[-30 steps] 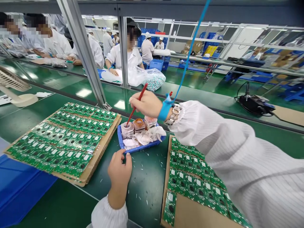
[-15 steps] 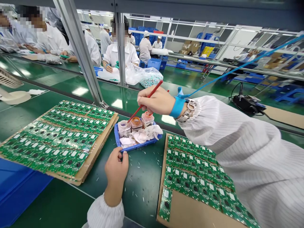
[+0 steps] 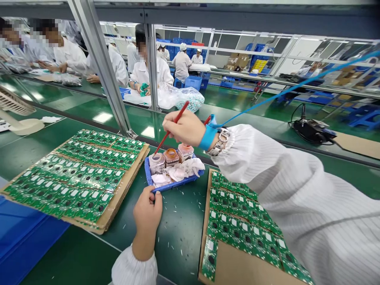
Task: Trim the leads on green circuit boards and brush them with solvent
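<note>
My right hand (image 3: 185, 128) is closed around a thin red stick, maybe a brush (image 3: 173, 124), whose lower end is at the mouth of the left jar (image 3: 156, 163). Two more small jars (image 3: 171, 157) with orange-stained rims stand beside it in a blue tray (image 3: 175, 185), with crumpled white tissue (image 3: 178, 172) in front. Another red stick end shows behind my right wrist; its lower part is hidden. My left hand (image 3: 147, 209) pinches the tray's near left corner. Green circuit boards (image 3: 80, 172) lie in rows on cardboard at the left, and more boards (image 3: 240, 221) on cardboard at the right.
A metal post (image 3: 102, 67) rises behind the left boards. A blue wrist-strap cord (image 3: 282, 91) runs from my right wrist to the upper right. Small white scraps dot the green table (image 3: 175, 237). Co-workers (image 3: 148, 71) in white sit across the line.
My right hand and the red stick have moved slightly left and down in view, the stick's tip still at the left jar. My left hand stays on the tray corner. The view has shifted slightly.
</note>
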{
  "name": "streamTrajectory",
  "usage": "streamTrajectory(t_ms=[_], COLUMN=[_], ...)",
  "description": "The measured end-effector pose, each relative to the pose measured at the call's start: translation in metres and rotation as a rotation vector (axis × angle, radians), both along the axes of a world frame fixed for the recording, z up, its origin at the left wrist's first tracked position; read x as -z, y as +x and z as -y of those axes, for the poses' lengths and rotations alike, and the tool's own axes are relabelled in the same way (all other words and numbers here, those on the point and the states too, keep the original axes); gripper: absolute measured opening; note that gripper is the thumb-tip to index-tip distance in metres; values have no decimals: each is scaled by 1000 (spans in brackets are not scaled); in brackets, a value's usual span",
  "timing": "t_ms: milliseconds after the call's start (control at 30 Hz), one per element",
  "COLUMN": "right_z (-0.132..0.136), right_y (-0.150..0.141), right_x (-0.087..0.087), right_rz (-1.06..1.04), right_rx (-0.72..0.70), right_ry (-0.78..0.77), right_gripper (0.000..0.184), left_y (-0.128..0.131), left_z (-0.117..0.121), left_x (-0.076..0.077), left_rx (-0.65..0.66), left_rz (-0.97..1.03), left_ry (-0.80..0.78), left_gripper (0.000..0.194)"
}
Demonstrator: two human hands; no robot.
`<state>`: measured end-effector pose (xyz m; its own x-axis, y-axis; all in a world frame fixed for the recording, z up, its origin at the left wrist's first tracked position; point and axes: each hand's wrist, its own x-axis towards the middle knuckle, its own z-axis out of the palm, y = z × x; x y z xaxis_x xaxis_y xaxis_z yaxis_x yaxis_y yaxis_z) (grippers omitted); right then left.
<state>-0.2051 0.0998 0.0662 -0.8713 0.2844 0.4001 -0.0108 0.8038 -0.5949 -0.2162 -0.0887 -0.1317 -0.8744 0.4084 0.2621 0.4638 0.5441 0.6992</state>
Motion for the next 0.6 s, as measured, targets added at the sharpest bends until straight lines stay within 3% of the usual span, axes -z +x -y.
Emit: streamTrajectory(t_ms=[100, 233, 467, 600], right_z=[-4, -9, -14, -11], right_y=[7, 19, 29, 37], right_x=[-7, -7, -1, 5], right_rz=[-57, 40, -85, -53], right_rx=[44, 51, 104, 32], right_ry=[-57, -200, -135, -159], right_gripper=[24, 20, 21, 22], left_y=[-1, -1, -1, -2], left_z=[0, 0, 0, -1], left_x=[0, 0, 0, 0], left_rx=[6, 11, 24, 16], left_rz=[2, 4, -8, -16], left_ry=[-3, -8, -4, -5], left_gripper=[17, 19, 19, 19])
